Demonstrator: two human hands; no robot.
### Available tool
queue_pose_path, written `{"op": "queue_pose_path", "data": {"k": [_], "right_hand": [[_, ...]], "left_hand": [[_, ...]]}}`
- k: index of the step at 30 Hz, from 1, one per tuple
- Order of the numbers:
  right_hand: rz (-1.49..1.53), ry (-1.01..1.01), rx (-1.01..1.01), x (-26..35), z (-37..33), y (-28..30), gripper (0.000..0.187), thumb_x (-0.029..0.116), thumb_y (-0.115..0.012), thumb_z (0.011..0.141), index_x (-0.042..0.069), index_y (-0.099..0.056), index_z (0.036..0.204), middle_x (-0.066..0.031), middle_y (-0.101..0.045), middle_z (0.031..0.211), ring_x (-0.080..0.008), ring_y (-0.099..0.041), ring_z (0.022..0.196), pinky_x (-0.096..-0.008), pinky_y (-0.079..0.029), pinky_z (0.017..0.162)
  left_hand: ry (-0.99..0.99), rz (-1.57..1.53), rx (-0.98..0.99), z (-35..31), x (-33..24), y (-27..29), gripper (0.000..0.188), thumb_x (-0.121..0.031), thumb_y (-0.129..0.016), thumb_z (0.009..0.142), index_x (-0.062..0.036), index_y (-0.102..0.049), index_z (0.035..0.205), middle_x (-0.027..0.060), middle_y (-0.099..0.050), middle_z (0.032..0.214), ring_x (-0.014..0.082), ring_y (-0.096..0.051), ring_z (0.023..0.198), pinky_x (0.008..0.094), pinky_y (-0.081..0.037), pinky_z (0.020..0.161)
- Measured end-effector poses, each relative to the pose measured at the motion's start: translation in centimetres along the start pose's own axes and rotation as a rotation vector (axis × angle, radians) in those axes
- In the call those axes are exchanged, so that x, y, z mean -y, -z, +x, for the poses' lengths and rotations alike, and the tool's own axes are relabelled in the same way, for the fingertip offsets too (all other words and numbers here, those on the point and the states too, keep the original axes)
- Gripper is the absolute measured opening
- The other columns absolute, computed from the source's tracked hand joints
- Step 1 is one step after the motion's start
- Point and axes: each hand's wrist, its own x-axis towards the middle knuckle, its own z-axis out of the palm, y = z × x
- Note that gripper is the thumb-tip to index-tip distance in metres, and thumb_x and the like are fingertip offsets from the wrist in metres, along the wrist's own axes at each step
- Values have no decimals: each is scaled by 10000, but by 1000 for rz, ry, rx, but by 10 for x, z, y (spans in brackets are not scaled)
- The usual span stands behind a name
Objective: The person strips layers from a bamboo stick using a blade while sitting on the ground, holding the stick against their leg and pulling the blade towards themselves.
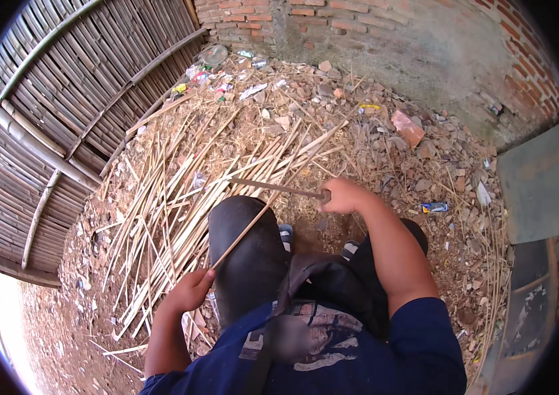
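Observation:
My left hand is closed on the near end of a long, thin bamboo strip. The strip slants up and to the right, passing over my left knee. In my right hand is the handle of a long-bladed knife, its dark, narrow blade pointing left. Blade and strip cross just beyond the knee; whether they touch I cannot tell. Many loose bamboo strips lie in a spread pile on the ground, ahead of me and to my left.
A bamboo-slat wall stands at the left, and a brick wall closes off the far side. Rubble and litter cover the ground, with a reddish brick piece at the right. A grey panel leans near the right edge.

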Motion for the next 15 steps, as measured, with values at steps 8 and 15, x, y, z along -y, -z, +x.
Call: {"op": "queue_pose_path", "data": {"k": [8,15], "right_hand": [[456,-433,-239,-73,17,5,535,319,-797,782,-68,-663,1127,-175,-722,882,-273,-696,790,-380,-543,723],[-53,-10,-8,21,-24,22,451,399,-815,763,24,-718,994,-209,-712,931,-330,-692,848,-429,-536,793]], "left_hand": [[2,46,-32,-6,-8,6,510,-443,-457,1067,19,-639,951,231,-672,850,375,-654,830,458,-497,787],[35,-225,190,10,23,-2,589,-528,-366,1088,-25,-599,889,15,-544,764,151,-484,740,344,-450,704]]}}
